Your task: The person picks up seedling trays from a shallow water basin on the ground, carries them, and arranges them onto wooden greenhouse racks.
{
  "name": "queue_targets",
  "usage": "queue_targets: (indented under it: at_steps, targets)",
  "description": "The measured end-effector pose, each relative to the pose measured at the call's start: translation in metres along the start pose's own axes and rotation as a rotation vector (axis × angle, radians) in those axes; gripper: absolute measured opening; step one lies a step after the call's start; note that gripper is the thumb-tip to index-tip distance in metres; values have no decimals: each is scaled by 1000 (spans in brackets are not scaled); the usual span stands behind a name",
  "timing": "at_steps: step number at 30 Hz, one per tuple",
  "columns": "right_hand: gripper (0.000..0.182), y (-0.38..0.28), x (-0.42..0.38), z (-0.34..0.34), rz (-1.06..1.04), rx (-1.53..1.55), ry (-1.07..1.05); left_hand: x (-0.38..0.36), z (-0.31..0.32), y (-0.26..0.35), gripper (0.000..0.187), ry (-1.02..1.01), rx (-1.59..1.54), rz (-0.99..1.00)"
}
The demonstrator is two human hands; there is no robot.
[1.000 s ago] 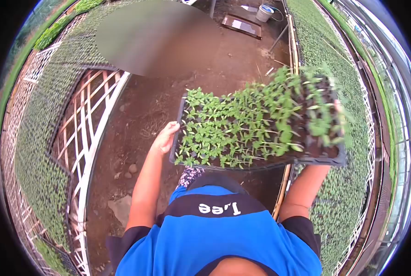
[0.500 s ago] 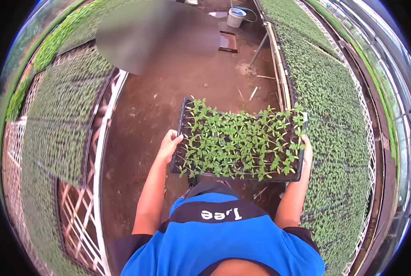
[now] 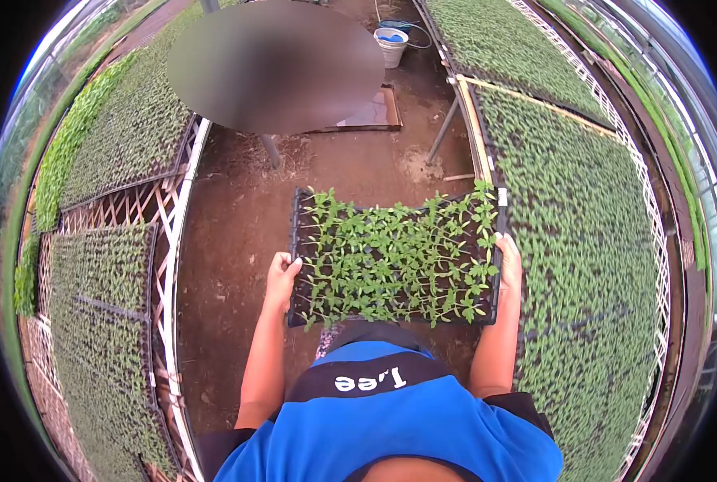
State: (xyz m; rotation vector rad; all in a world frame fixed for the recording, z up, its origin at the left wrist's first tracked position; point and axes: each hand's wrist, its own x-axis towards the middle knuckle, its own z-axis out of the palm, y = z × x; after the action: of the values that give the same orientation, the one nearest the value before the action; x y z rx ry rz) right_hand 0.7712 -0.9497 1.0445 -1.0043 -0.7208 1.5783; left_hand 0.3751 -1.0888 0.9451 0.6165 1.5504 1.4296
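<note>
A black tray of green seedlings (image 3: pixel 398 261) is held level in front of the body, above the dirt path. My left hand (image 3: pixel 280 277) grips its left short side, with the thumb on the rim and the fingers partly hidden by the tray. On the opposite short side, my right hand (image 3: pixel 508 257) is closed round the edge, its fingers mostly out of sight beneath. Dark soil shows between the thin stems, and a small white label (image 3: pixel 502 197) sits at the tray's top right corner.
Benches of seedling trays line the left (image 3: pixel 105 321) and right (image 3: pixel 575 265) of the brown dirt path (image 3: pixel 222 233). Ahead are a white bucket (image 3: pixel 391 50), a shallow framed basin (image 3: pixel 378 111) and slanted posts (image 3: pixel 444 132). A blurred oval hides the upper middle.
The tray and both hands have shifted a little left and down in view. The bucket, basin and benches appear lower, as the view has moved along the path.
</note>
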Motion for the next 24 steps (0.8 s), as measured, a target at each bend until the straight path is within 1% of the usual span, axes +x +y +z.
queue_targets:
  at_steps: [1,3,6,7,9,10,11,12,13,14,17,20,22,24]
  targets:
    - [11,-1,36,10,30,-7,-38,23,2,11,13,26,-9,16]
    - [8,-2,102,37,39,-38,-40,70,5,27,13,99,-16,44]
    - [10,-1,192,82,53,-43,-130,136,16,57,12,177,-36,79]
    - [11,6,218,95,64,-29,-135,156,17,65,13,187,-69,62]
    - [11,7,278,125,67,-56,-144,214,22,81,13,191,-96,51]
    - [11,-3,296,156,68,-58,-113,248,23,85,13,190,-85,70]
    - [11,0,328,161,84,-63,-151,282,22,88,13,183,-68,80]
    - [11,-2,354,173,93,-77,-142,314,23,97,13,175,-52,96]
    - [11,-8,405,204,103,-90,-127,374,29,121,13,157,-37,68]
    - [12,-3,431,206,91,-74,-118,400,29,131,13,146,-27,49]
    - [13,-22,489,249,90,-88,-90,481,44,166,11,145,-38,34]
    - [14,-22,555,270,68,-151,-20,549,59,201,10,133,-67,47]
    - [16,-14,604,267,54,-204,-5,595,66,207,10,141,-92,53]
    - [19,0,655,267,66,-249,-14,641,76,212,10,153,-45,78]
